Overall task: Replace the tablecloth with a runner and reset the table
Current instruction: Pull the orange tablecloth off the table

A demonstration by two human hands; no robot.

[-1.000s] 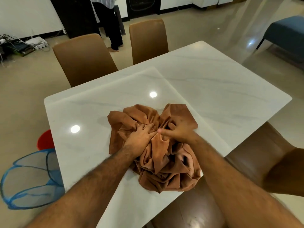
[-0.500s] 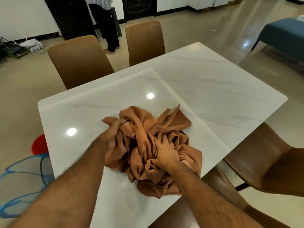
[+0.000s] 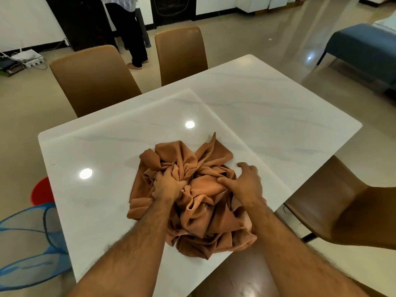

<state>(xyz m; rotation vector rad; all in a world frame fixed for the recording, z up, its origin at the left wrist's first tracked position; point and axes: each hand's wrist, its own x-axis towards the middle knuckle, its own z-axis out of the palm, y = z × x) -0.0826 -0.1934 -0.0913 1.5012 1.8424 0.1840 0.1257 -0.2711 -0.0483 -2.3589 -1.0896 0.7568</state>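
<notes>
A rust-brown tablecloth [image 3: 199,213] lies bunched in a crumpled heap near the front edge of the white marble table [image 3: 267,116]. My left hand [image 3: 169,185] grips a fistful of folds at the middle of the heap. My right hand [image 3: 244,185] rests on the heap's right side, thumb pressed into a fold and fingers spread and slightly blurred. Both forearms reach in from the bottom of the view. No runner is in view.
Two brown chairs [image 3: 94,80] stand at the table's far side, another brown chair [image 3: 334,209] at the near right. A blue mesh basket [image 3: 27,243] and a red object [image 3: 41,191] sit on the floor at left. A person [image 3: 128,28] stands at the back; a blue bench [image 3: 362,48] at right.
My left hand moved from the heap's left edge to its middle and closed on a bunch of folds. My right hand shifted from the middle to the right side.
</notes>
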